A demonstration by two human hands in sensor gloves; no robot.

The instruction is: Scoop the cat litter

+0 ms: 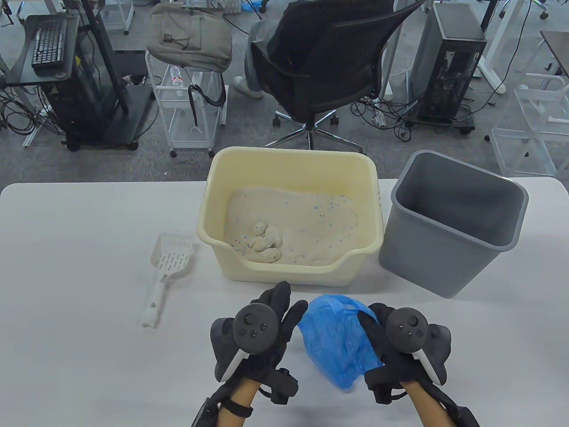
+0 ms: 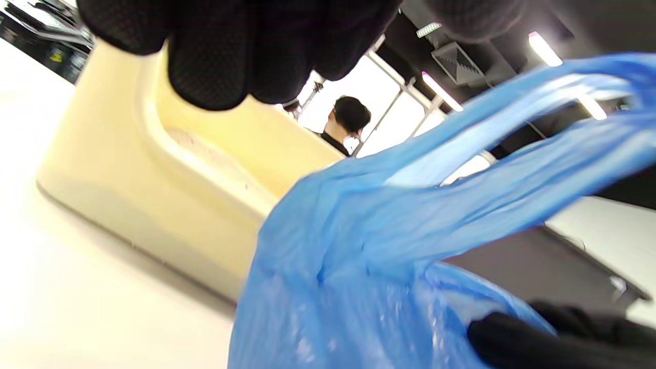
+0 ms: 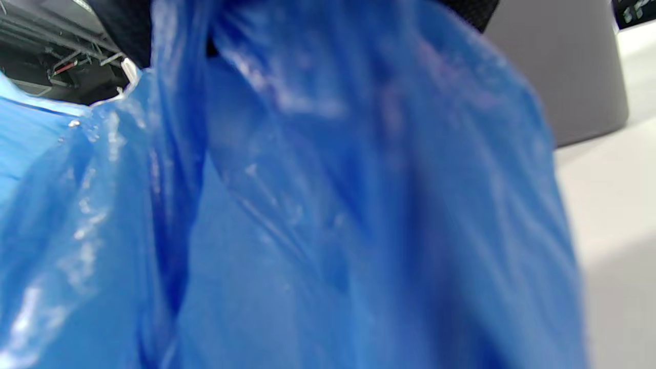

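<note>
A cream litter box (image 1: 291, 271) holds pale litter with clumps (image 1: 265, 244) near its low front wall. A white slotted scoop (image 1: 166, 271) lies on the table left of the box, apart from both hands. Both hands hold a crumpled blue plastic bag (image 1: 338, 342) between them, just in front of the box. My left hand (image 1: 289, 307) holds the bag's left edge, and its fingers (image 2: 246, 51) hang above the stretched bag handles (image 2: 461, 169). My right hand (image 1: 371, 320) grips the bag's right side, and the bag (image 3: 318, 215) fills the right wrist view.
An empty grey bin (image 1: 453, 249) stands right of the litter box and also shows in the right wrist view (image 3: 564, 66). The white table (image 1: 80, 289) reaches from edge to edge. An office chair (image 1: 324, 66) and carts stand beyond its far edge.
</note>
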